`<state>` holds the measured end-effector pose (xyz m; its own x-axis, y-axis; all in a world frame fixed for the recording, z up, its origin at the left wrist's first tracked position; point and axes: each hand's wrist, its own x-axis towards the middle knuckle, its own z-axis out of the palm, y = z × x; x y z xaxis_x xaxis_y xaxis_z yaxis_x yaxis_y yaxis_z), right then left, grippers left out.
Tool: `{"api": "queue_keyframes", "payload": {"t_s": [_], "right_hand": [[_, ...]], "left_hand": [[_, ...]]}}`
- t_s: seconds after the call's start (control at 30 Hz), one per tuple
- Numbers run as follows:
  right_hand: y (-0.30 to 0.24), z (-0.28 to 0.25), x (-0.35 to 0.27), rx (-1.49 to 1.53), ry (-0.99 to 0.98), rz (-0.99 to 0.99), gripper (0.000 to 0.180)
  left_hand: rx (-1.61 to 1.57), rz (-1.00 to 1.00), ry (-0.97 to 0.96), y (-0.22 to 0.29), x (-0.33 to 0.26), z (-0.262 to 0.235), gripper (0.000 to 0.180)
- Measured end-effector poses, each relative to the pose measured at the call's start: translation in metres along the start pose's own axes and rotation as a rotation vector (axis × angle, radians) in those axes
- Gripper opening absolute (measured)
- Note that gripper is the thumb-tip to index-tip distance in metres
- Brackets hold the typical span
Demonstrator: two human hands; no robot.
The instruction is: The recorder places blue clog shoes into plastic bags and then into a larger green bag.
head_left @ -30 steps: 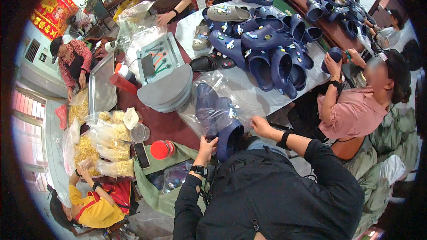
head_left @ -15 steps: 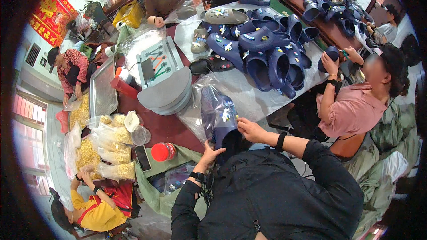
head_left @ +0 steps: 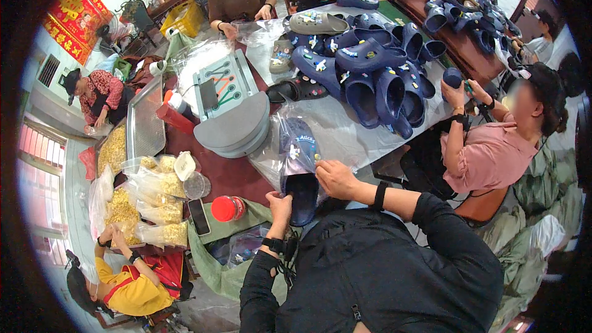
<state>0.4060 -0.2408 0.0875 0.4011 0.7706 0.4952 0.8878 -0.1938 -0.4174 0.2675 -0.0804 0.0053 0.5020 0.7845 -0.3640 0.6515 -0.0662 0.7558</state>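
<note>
**Inspector:** Starting at the left, the left hand (head_left: 280, 205) grips the heel end of a navy blue foam clog with small charms on its upper (head_left: 298, 166); the fingers are closed on the heel rim. The clog lies partly inside a clear, crinkled plastic bag (head_left: 290, 132) at the near edge of the bench (head_left: 345, 135).

**Assistant:** And the other hand?

**Inspector:** The right hand (head_left: 336, 179) rests on the clog's side, just right of the opening. Its fingers are curled against the clog and bag film together; whether they pinch the film or only press it cannot be told.

**Assistant:** What would good practice be here?

**Inspector:** In the inspector's judgement, the left hand should keep the heel steady while the right holds the bag mouth wide, so the charms do not snag the film. The clog ought to travel toe first and straight.

**Assistant:** Any hazards nearby?

**Inspector:** A stack of grey half-round foam sheets (head_left: 237, 129) sits just left of the bag, and a pile of similar navy clogs (head_left: 376, 74) lies further right, well apart.
</note>
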Motion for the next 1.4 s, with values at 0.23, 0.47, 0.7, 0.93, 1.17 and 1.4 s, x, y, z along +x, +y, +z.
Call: {"api": "queue_keyframes", "payload": {"t_s": [0.23, 0.47, 0.7, 0.93, 1.17, 1.4], "right_hand": [[0.0, 0.008, 0.021, -0.021, 0.047, -0.021, 0.012], [-0.004, 0.025, 0.023, -0.006, 0.002, -0.248, 0.011], [-0.005, 0.021, 0.012, 0.036, -0.044, -0.184, 0.015], [-0.007, 0.02, 0.022, 0.02, -0.022, 0.014, 0.014], [-0.003, 0.014, 0.035, 0.066, 0.142, 0.196, 0.012], [-0.011, 0.026, 0.021, 0.033, -0.057, -0.126, 0.013]], "left_hand": [[0.073, -0.053, 0.001, 0.02, 0.001, -0.012, 0.048], [-0.033, -0.09, -0.026, 0.025, 0.006, -0.017, 0.049], [0.123, -0.051, 0.024, 0.025, 0.018, -0.02, 0.055], [-0.35, 0.033, -0.194, 0.031, 0.018, -0.027, 0.055], [-0.689, -0.099, -0.414, 0.011, -0.007, -0.011, 0.037], [-0.587, -0.186, -0.146, 0.013, 0.004, -0.006, 0.039]]}}
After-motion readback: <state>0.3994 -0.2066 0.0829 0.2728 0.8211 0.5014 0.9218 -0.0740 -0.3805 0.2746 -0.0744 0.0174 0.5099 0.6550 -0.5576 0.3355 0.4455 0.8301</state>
